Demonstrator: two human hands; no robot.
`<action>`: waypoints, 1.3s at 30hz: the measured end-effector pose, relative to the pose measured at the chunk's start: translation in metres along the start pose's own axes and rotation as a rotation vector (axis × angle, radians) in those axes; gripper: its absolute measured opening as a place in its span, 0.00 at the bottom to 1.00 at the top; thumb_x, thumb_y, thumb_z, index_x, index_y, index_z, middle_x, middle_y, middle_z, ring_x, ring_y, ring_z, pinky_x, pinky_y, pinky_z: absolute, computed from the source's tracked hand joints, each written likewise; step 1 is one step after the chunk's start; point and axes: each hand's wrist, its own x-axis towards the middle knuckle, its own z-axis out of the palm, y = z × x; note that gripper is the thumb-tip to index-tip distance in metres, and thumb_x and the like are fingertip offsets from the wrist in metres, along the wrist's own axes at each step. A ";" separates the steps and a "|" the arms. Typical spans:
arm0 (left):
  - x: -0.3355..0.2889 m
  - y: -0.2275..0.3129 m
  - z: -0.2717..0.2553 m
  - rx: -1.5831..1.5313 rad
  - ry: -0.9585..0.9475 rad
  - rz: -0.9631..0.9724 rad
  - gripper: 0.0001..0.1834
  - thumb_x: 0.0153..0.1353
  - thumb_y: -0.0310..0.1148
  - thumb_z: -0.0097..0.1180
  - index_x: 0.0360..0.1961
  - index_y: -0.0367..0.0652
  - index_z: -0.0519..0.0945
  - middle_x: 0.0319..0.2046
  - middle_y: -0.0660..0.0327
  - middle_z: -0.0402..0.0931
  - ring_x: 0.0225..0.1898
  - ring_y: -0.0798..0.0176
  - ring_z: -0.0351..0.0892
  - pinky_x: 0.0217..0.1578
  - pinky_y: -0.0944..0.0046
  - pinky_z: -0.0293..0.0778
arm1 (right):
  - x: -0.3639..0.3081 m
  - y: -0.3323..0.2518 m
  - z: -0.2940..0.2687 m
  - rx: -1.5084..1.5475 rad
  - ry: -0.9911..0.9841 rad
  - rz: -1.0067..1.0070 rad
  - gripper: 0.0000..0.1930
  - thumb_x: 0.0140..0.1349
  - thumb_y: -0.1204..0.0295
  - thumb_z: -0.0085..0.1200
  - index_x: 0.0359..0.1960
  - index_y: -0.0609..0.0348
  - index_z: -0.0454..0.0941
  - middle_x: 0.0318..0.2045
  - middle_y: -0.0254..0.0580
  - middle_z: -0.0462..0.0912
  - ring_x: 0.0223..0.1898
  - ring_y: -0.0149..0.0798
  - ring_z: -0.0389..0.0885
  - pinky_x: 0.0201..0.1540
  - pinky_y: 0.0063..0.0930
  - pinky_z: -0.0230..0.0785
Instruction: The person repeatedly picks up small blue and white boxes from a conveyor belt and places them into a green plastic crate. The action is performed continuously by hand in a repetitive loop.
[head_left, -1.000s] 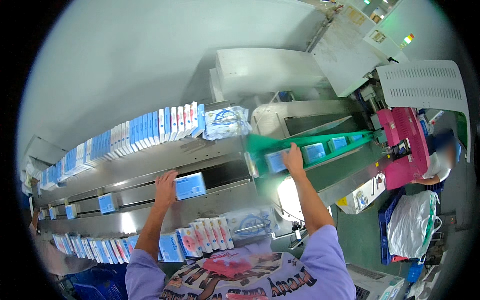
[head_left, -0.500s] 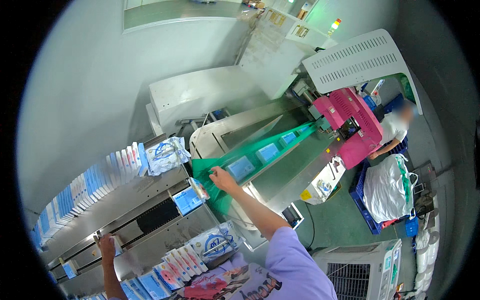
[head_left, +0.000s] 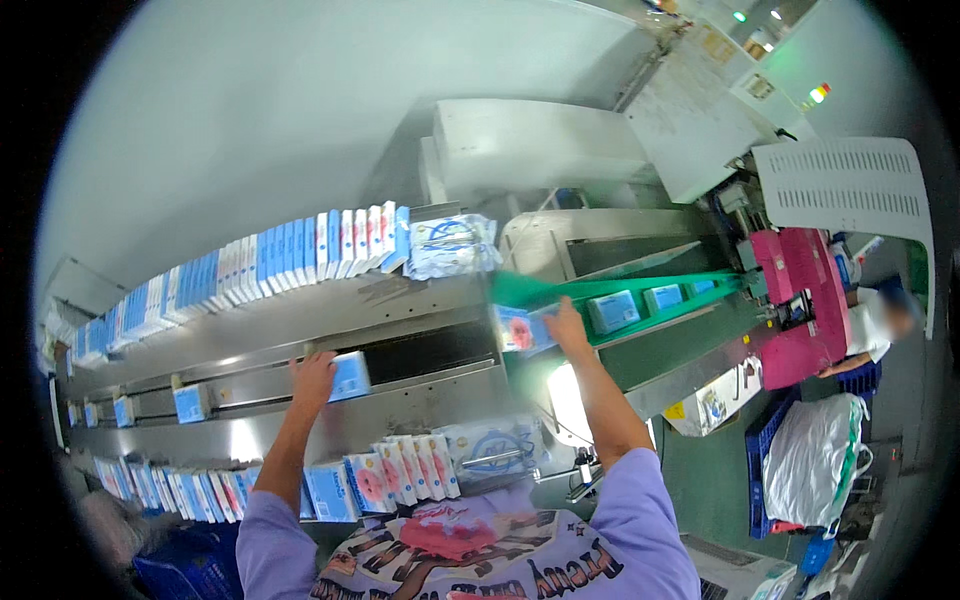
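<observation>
My left hand [head_left: 313,378] is over the metal track, its fingers curled against the left end of a blue-and-white packet [head_left: 350,376]. At the mouth of the green film, my right hand [head_left: 567,328] closes on the right end of a packet with a pink-red picture [head_left: 516,331]. That end looks blurred, so the exact grip is hard to make out. Farther along, several blue packets [head_left: 613,312] lie in a row within the green film [head_left: 660,325]. Left of my left hand, more packets [head_left: 191,402] sit spaced out on the track.
Upright packets line the far ledge [head_left: 270,258] and near ledge [head_left: 400,472] of the metal bench. A pink machine [head_left: 815,300] stands at the right, with a person in white [head_left: 872,322] beyond it. A white sack [head_left: 815,460] rests beside blue pallets.
The view has turned, shifting the scene. My left hand has moved right along the track beside a packet. My right hand has gone from the film-covered packets to the packet at the film's mouth.
</observation>
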 end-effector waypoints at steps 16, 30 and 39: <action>-0.043 -0.117 -0.033 0.019 0.227 -0.310 0.20 0.57 0.29 0.54 0.53 0.47 0.74 0.54 0.59 0.72 0.60 0.49 0.67 0.60 0.30 0.55 | -0.036 -0.040 -0.029 0.181 0.037 -0.181 0.19 0.63 0.68 0.56 0.52 0.64 0.74 0.46 0.55 0.81 0.49 0.52 0.79 0.52 0.38 0.70; -0.012 -0.036 -0.005 -0.030 0.060 0.010 0.12 0.64 0.35 0.50 0.48 0.50 0.77 0.47 0.62 0.78 0.54 0.53 0.73 0.59 0.30 0.52 | -0.012 -0.019 -0.002 0.092 -0.020 -0.010 0.28 0.60 0.63 0.54 0.59 0.67 0.65 0.43 0.69 0.79 0.48 0.62 0.79 0.52 0.47 0.69; -0.005 0.027 0.011 -0.088 0.273 0.173 0.16 0.60 0.31 0.54 0.51 0.50 0.76 0.49 0.60 0.77 0.55 0.54 0.73 0.58 0.36 0.57 | 0.006 0.002 -0.023 -0.125 -0.034 0.108 0.36 0.54 0.64 0.62 0.61 0.71 0.59 0.47 0.73 0.77 0.50 0.68 0.76 0.53 0.50 0.69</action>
